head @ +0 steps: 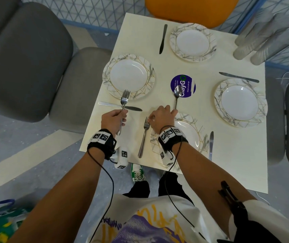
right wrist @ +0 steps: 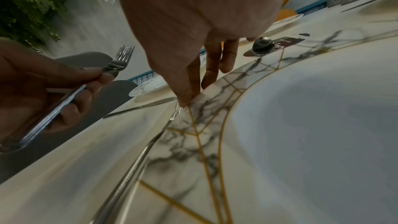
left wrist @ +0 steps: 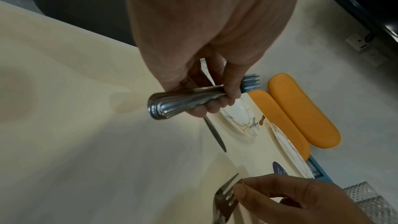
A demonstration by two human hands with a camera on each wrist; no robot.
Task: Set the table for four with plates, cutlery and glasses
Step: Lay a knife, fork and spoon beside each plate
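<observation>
Both forearms bare. Left wrist band (head: 100, 140) – black strap, white blocks on top printed with black square tag markers; a white camera box (head: 121, 157) with the same tags hangs beside it. Right wrist band (head: 171, 137) matches, its own white tagged box (head: 165, 157) under the wrist. Thin black cable (head: 111, 183) runs from each band back along the arm. Black clip (head: 228, 193) on the right forearm near the sleeve. White T-shirt (head: 154, 223) with purple and yellow print, black trousers (head: 168, 186), green-and-white sneaker (head: 137, 173).
</observation>
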